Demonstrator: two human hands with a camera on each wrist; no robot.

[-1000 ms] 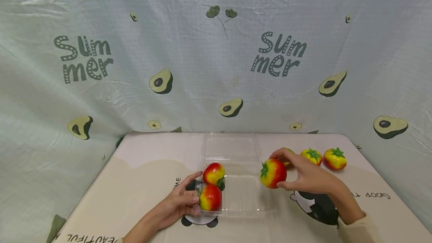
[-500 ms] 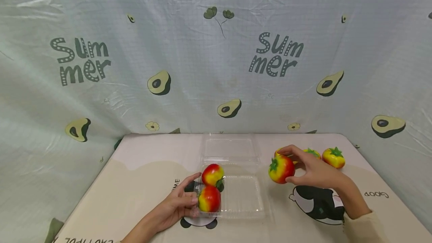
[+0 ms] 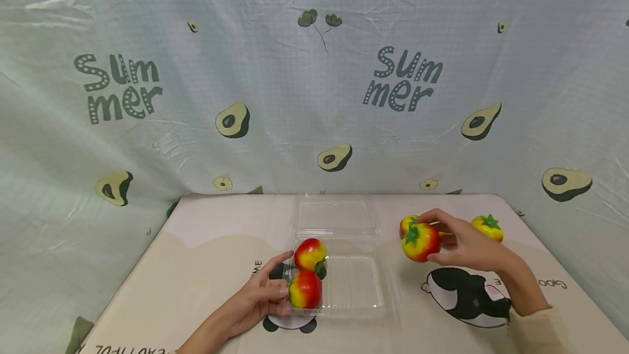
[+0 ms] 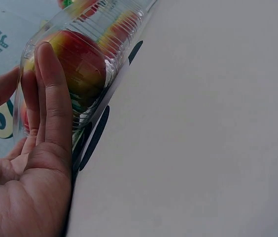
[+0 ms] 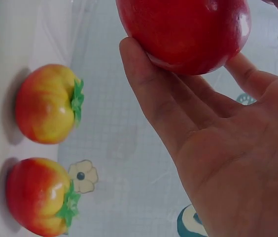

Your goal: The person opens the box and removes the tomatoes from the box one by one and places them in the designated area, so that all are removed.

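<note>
A clear plastic box [image 3: 355, 283] lies with its lid [image 3: 334, 214] folded back on the table. Two red-and-yellow tomatoes sit along its left side, one behind [image 3: 309, 254] and one in front [image 3: 305, 289]. My left hand [image 3: 257, 291] grips the box's left wall; in the left wrist view its fingers [image 4: 56, 106] lie along the outside of the plastic. My right hand [image 3: 472, 245] holds another tomato [image 3: 421, 243] between thumb and fingers, to the right of the box. Its leafy green top faces the box. The right wrist view shows its red underside [image 5: 183, 34] at the fingertips.
Behind the right hand are more tomatoes: one at the left [image 3: 405, 225], one at the right [image 3: 488, 228], and one mostly hidden by the hand. A printed cover [image 3: 221, 255] spreads over the table. A pale curtain [image 3: 295, 97] hangs along the back and sides.
My right hand has moved right and slightly back with the tomato, away from the box toward the other tomatoes. The left hand keeps its place at the box.
</note>
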